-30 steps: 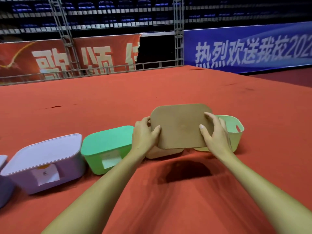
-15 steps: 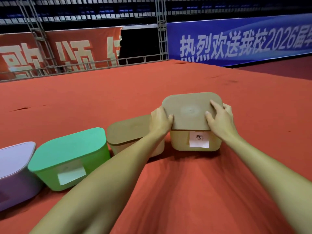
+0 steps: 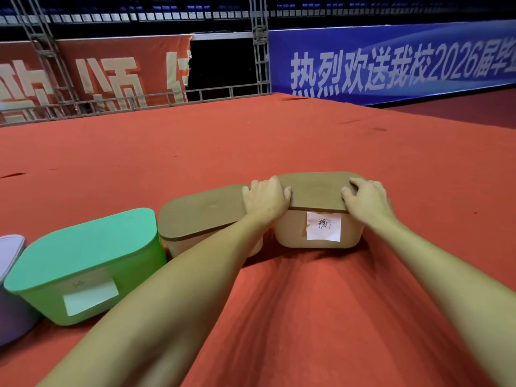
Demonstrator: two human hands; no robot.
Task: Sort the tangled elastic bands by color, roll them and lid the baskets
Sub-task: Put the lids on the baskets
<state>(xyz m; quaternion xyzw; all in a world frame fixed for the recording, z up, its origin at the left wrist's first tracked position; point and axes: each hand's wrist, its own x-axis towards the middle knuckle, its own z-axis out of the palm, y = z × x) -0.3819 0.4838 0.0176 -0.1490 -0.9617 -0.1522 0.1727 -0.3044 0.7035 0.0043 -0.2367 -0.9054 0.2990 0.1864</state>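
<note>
A row of lidded baskets stands on the red cloth. The rightmost basket point(image 3: 290, 233) is cream with a white paper label on its front, and a brown lid point(image 3: 317, 191) lies flat on top of it. My left hand point(image 3: 265, 198) presses on the lid's left edge and my right hand point(image 3: 367, 198) on its right edge, fingers curled over the rim. To its left stand a second cream basket with a brown lid point(image 3: 201, 212), then a green basket with a green lid point(image 3: 83, 250), then a lilac basket point(image 3: 11, 275) cut off by the frame. No elastic bands show.
The red cloth point(image 3: 279, 141) spreads wide behind and in front of the baskets and is rumpled near me. A metal truss point(image 3: 261, 46) and red and blue banners stand at the far edge. The cloth's right edge drops to a dark floor.
One second ago I held the brown lid in the air over the baskets. It came down onto the rightmost basket, and both hands now press on its edges. The view has shifted right.
</note>
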